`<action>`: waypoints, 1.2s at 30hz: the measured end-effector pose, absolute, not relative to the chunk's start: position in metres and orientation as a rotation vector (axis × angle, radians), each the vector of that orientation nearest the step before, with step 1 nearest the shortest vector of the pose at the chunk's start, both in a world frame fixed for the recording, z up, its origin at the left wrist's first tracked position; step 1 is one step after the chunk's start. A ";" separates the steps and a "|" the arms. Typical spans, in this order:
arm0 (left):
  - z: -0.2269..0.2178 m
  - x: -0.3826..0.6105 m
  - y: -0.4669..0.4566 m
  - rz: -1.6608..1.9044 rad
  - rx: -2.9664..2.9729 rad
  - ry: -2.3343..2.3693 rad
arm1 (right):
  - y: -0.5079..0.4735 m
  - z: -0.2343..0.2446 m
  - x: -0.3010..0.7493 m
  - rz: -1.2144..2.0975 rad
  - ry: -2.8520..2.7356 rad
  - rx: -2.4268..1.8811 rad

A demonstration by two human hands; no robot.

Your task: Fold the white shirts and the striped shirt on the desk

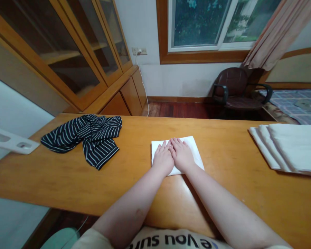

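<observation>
A folded white cloth (194, 145) lies flat on the wooden table in front of me. My left hand (163, 157) rests on its left half, palm down with fingers stretched forward. Beside it, my right hand (181, 154) presses flat on the middle of the cloth, and the two hands touch along their inner edges. Parts of the cloth are hidden beneath both hands. Neither hand grips anything.
A crumpled black-and-white striped garment (93, 133) lies on the left of the table (134, 186). Several folded white cloths (292, 147) are stacked at the right. A white slotted plastic piece (12, 140) juts in from the left. An armchair (233, 86) stands beyond.
</observation>
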State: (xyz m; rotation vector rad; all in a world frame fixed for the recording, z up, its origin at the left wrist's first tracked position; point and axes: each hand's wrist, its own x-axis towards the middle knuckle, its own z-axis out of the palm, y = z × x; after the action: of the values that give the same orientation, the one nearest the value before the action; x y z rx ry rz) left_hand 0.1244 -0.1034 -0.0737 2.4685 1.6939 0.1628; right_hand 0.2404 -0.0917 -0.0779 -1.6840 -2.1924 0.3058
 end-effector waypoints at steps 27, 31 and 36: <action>-0.065 0.089 -0.063 0.217 2.207 2.082 | -0.095 -0.075 0.289 0.141 -1.931 -2.157; -0.059 0.126 -0.093 0.233 2.296 2.018 | -0.109 -0.074 0.261 -0.017 -2.026 -2.039; -0.072 0.139 -0.117 0.279 2.301 1.919 | -0.118 -0.084 0.259 0.089 -2.122 -1.983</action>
State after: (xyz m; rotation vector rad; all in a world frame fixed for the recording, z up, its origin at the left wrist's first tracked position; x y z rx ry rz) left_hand 0.1386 -0.1169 -0.0718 2.3014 1.9188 0.2793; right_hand 0.2587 -0.1177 -0.0838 -1.9830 -2.1222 0.0895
